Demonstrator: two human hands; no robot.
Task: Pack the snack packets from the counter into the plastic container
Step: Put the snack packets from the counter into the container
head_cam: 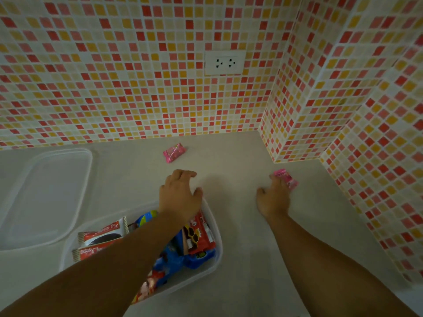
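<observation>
where counter [240,225] opens, right hand [273,199] on pink packet [286,178]

Clear plastic container [215,227] part-filled with packets, pink packet [174,152] near wall, another [286,178] right

Mosaic wall [114,76] of small square tiles in red, pink, orange and cream, white grout between. White double socket [224,62] set flush into that wall, well above the counter. Right of the socket, a tiled pillar [290,99] jutting forward, same mosaic, its corner edge running down to the counter. Further right of the socket, a tiled side wall [377,133] slanting toward the near edge. Below the socket, a pale beige counter [240,225], matte and plain, meeting the tiles in a straight seam. Dim, even light, soft shadows on the counter surface.
</observation>
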